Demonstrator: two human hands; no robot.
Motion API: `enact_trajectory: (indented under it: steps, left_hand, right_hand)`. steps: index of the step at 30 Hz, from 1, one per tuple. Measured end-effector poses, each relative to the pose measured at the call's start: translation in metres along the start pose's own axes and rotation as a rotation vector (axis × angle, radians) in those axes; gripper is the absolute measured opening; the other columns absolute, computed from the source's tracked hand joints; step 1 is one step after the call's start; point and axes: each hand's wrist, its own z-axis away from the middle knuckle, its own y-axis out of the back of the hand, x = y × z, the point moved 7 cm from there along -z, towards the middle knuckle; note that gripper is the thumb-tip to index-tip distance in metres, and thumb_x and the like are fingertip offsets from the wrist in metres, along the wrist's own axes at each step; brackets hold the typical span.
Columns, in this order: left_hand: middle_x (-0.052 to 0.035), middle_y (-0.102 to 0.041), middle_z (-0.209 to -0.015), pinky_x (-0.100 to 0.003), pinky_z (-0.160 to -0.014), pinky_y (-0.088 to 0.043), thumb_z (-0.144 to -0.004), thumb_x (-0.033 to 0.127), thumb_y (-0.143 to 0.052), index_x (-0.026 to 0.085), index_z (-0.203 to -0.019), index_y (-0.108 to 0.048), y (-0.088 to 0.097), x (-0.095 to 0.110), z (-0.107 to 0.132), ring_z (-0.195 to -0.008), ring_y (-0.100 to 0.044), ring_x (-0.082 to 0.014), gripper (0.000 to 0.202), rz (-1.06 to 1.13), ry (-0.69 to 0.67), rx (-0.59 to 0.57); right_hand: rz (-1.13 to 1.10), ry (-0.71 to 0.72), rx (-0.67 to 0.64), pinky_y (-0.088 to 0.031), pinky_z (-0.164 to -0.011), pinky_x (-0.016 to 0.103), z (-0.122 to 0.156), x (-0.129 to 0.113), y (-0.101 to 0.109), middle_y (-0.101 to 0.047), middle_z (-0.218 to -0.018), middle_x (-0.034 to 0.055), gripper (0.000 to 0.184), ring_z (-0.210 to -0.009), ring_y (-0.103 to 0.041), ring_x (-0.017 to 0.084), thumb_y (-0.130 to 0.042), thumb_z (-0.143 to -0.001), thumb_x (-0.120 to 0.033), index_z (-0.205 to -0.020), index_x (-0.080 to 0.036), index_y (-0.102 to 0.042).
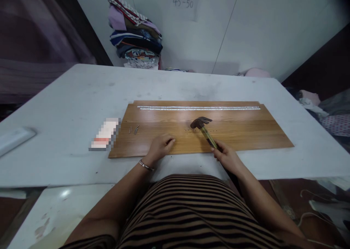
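Note:
My right hand [227, 157] is wrapped round the handle of a claw hammer [208, 136], whose dark metal head hangs over a brown wooden board [246, 128]. Beneath and beside the head runs a row of small dark dots, like nail heads or holes, along the board's middle. My left hand [161, 146] rests at the board's near edge with its fingers curled closed; whatever they hold, if anything, is hidden. Left of it lie a few thin metal nails [136, 129]. Two white marked strips [199, 108] lie side by side along the board's far part.
The board lies on a white table [82, 95]. A blurred-out flat item [105, 134] lies left of the board, and a white object [16, 137] lies farther left. Folded clothes [136, 37] are piled behind the table against a wall with a "45-50" paper [183, 2].

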Motion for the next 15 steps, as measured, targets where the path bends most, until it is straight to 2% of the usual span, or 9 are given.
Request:
enact_trajectory:
  steps: [3, 9, 15]
  left_hand:
    - [-0.0023, -0.07, -0.081, -0.027, -0.074, -0.045, -0.097, 0.026, -0.052, 0.019, -0.082, -0.066, 0.0, 0.0011, 0.0003, -0.076, -0.06, -0.0143, 0.022, -0.001, -0.001, -0.005]
    - [-0.0026, -0.07, -0.081, -0.027, -0.071, -0.043, -0.097, 0.027, -0.052, 0.019, -0.082, -0.066, 0.0, 0.001, -0.0001, -0.077, -0.06, -0.0142, 0.022, -0.025, -0.006, 0.006]
    - [-0.0026, -0.071, -0.082, -0.027, -0.072, -0.044, -0.097, 0.026, -0.052, 0.019, -0.083, -0.067, -0.0007, 0.0005, -0.0002, -0.077, -0.06, -0.0139, 0.022, -0.017, -0.016, 0.003]
  right_hand:
    - [0.003, -0.014, 0.001, -0.051, -0.054, 0.036, -0.0008, 0.0004, 0.0003, -0.062, -0.065, 0.0023, 0.046, -0.063, -0.063, 0.026, -0.066, -0.083, -0.04, -0.126, -0.027, -0.075]
    - [0.007, -0.029, -0.016, -0.049, -0.052, 0.034, -0.0001, -0.0004, -0.0015, -0.062, -0.067, 0.0005, 0.041, -0.057, -0.058, 0.022, -0.065, -0.083, -0.039, -0.121, -0.032, -0.076]
    - [0.047, -0.056, -0.044, -0.048, -0.053, 0.031, 0.0018, -0.0005, -0.005, -0.068, -0.075, 0.0027, 0.05, -0.058, -0.056, 0.019, -0.061, -0.084, -0.041, -0.127, -0.02, -0.074]
